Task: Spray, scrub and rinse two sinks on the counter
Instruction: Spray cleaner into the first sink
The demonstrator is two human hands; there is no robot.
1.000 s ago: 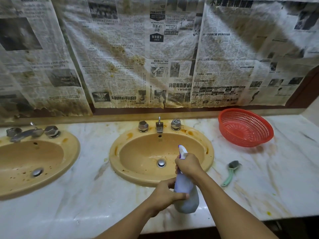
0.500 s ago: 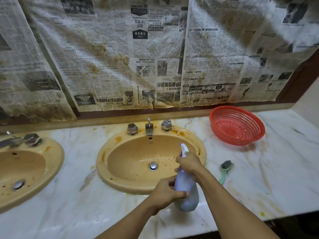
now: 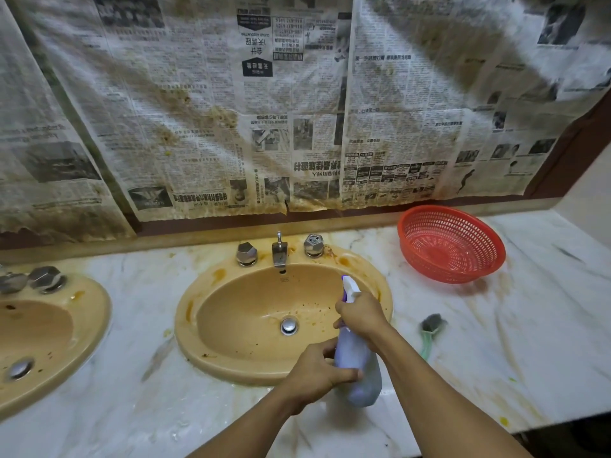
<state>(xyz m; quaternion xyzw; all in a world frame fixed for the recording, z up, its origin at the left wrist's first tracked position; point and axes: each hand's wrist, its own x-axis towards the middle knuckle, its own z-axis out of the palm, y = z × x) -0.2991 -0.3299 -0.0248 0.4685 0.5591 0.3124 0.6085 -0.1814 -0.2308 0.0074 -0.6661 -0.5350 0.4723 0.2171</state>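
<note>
Step in hand (my reading): spraying the centre sink [image 3: 198,328].

Spray bottle [image 3: 360,378] is upright over the sink's near right rim, nozzle facing into the bowl. The right hand [image 3: 360,317] is wrapped round the neck at the trigger, and the left hand [image 3: 314,371] grips the body from the sink side. Both hands are grasping the bottle. I cannot tell whether a finger is on the trigger. No mist visible.

To do it well:
- Sweep the nozzle across the bowl instead of soaking one patch.
- Cover the brown specks right of the drain [image 3: 289,325].
- Cover the orange stains along the sink's back rim.
- Keep the nozzle low so the spray lands inside the sink.

Second sink [image 3: 99,309] is well left of the centre sink, outside the present aim. Brush [image 3: 433,323] lies on the counter [image 3: 545,342] just right of the centre sink, handy for scrubbing.
</note>
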